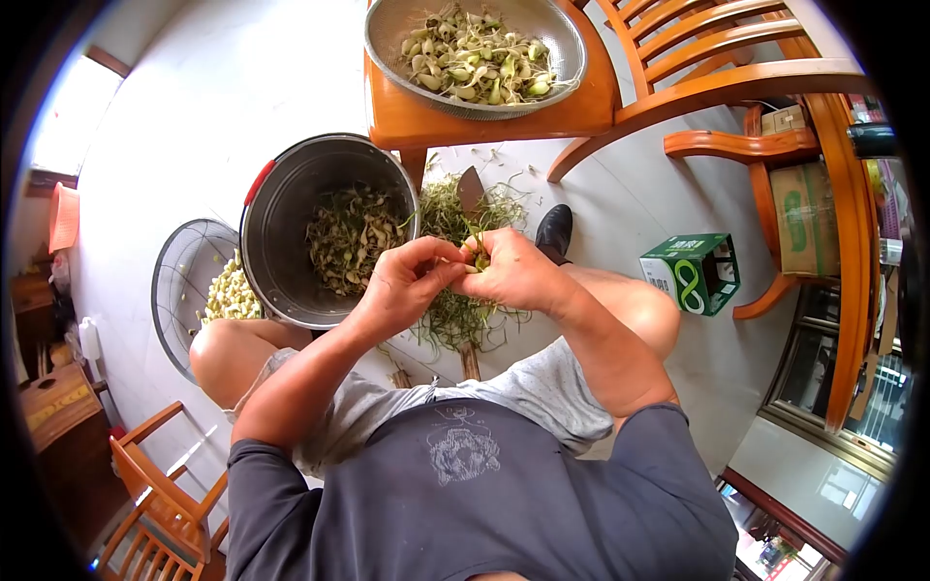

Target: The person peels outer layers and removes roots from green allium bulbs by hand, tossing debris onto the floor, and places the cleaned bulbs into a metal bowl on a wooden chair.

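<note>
My right hand grips a small onion-like bulb with green stalk, fingers curled round it. My left hand meets it from the other side, thumb and forefinger pinched at the same bulb; the fingertips partly hide it. Below both hands lies a heap of cut green stalks and roots on the floor. A broad knife blade sticks out of the heap. Left of my hands, a dark metal bucket contains untrimmed bulbs.
Ahead, a metal mesh basket of bulbs sits on a wooden chair. Beyond the bucket, a wire basket contains pale cleaned bulbs. A green and white carton stands at right. Another wooden chair is at lower left.
</note>
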The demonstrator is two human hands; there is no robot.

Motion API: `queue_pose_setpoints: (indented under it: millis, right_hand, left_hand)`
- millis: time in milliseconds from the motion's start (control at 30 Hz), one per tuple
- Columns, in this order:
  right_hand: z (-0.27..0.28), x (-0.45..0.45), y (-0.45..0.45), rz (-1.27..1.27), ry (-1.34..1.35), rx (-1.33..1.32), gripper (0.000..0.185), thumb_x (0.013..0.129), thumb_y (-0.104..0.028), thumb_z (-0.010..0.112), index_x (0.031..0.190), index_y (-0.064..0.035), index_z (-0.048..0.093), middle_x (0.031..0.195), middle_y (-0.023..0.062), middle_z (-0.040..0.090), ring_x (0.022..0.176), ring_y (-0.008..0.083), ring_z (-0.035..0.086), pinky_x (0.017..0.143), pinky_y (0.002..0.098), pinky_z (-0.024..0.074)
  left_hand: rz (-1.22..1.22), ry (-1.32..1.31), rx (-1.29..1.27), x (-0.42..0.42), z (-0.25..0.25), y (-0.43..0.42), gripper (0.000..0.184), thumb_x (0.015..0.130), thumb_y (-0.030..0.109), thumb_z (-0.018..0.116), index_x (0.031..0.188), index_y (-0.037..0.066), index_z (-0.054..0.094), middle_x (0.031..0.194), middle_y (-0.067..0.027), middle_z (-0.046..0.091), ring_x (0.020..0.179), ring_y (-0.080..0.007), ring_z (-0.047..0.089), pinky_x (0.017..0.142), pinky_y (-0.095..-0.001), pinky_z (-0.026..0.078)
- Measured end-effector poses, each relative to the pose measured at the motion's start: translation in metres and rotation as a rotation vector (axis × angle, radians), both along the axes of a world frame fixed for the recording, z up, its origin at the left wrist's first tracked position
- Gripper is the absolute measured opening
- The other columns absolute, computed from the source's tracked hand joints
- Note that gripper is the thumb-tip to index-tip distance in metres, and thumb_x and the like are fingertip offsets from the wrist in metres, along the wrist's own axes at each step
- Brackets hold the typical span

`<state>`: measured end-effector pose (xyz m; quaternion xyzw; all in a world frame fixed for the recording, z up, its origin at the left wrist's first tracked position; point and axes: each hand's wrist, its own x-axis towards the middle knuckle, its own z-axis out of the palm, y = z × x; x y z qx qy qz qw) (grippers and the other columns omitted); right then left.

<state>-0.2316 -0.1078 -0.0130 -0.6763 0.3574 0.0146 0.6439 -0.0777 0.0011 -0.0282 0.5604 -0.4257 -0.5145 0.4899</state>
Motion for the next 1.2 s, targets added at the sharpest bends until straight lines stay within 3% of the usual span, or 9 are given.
queue_pose_setpoints:
  millis: [267, 433, 733, 900, 1000, 1100, 1200]
  right_hand:
    - [0.014, -0.003, -0.006, 0.015, -0.061, 0.216, 0.020, 0.073, -0.010, 0.076, 0.085, -0.0049, 0.061, 0.068, -0.0028, 0.057, 0.059, 0.0040, 0.050, 0.051, 0.0204, 0.0402]
    - [0.035, -0.005, -0.007, -0.052, -0.137, 0.413, 0.016, 0.075, -0.005, 0.074, 0.083, -0.0059, 0.061, 0.063, -0.0019, 0.058, 0.047, 0.0031, 0.048, 0.041, 0.0192, 0.0343]
    - [0.044, -0.013, -0.019, -0.084, -0.290, 0.553, 0.016, 0.075, -0.007, 0.074, 0.081, -0.0067, 0.060, 0.067, 0.0015, 0.062, 0.049, 0.0042, 0.052, 0.036, 0.0184, 0.0329]
    - [0.046, -0.016, -0.022, -0.168, -0.347, 0.529, 0.016, 0.076, -0.008, 0.074, 0.083, -0.0067, 0.060, 0.071, 0.0025, 0.064, 0.053, 0.0059, 0.057, 0.036, 0.0183, 0.0342]
    - [0.041, -0.015, -0.031, -0.275, -0.400, 0.582, 0.010, 0.083, -0.010, 0.068, 0.084, -0.0047, 0.060, 0.073, 0.0050, 0.063, 0.052, 0.0085, 0.057, 0.035, 0.0188, 0.0351]
    - [0.043, -0.016, -0.042, -0.365, -0.486, 0.712, 0.013, 0.091, -0.014, 0.057, 0.087, -0.0020, 0.058, 0.078, 0.0081, 0.062, 0.053, 0.0110, 0.056, 0.035, 0.0192, 0.0344]
    - [0.043, -0.022, -0.045, -0.414, -0.546, 0.774, 0.010, 0.089, -0.012, 0.059, 0.087, -0.0020, 0.060, 0.077, 0.0070, 0.060, 0.059, 0.0119, 0.056, 0.038, 0.0183, 0.0373]
  left_hand:
    - [0.054, -0.204, -0.060, 0.009, 0.028, 0.000, 0.007, 0.088, 0.006, 0.062, 0.089, -0.001, 0.060, 0.074, -0.0007, 0.060, 0.067, -0.0038, 0.051, 0.060, -0.0214, 0.043]
    - [0.176, 0.012, -0.083, 0.022, 0.053, -0.001, 0.006, 0.092, 0.006, 0.059, 0.090, 0.000, 0.060, 0.073, 0.0019, 0.058, 0.066, -0.0023, 0.049, 0.056, -0.0183, 0.040]
    - [0.425, 0.084, -0.165, 0.065, 0.118, -0.066, 0.017, 0.091, 0.016, 0.060, 0.091, -0.001, 0.058, 0.068, -0.0008, 0.055, 0.051, -0.0030, 0.043, 0.044, -0.0166, 0.032]
    - [0.315, -0.023, -0.202, 0.070, 0.129, -0.152, 0.027, 0.092, 0.022, 0.060, 0.087, -0.005, 0.060, 0.068, -0.0057, 0.058, 0.050, -0.0079, 0.048, 0.044, -0.0227, 0.039]
    - [0.307, -0.241, -0.034, 0.068, 0.125, -0.182, 0.030, 0.091, 0.025, 0.061, 0.083, -0.005, 0.060, 0.066, -0.0063, 0.058, 0.050, -0.0087, 0.050, 0.045, -0.0237, 0.041]
    - [0.243, -0.253, -0.017, 0.059, 0.108, -0.173, 0.031, 0.090, 0.028, 0.062, 0.083, -0.002, 0.061, 0.065, -0.0050, 0.058, 0.050, -0.0093, 0.051, 0.045, -0.0235, 0.042]
    - [0.092, -0.132, 0.091, 0.043, 0.093, -0.132, 0.029, 0.091, 0.029, 0.061, 0.087, 0.000, 0.061, 0.069, -0.0043, 0.059, 0.053, -0.0094, 0.053, 0.047, -0.0231, 0.043]
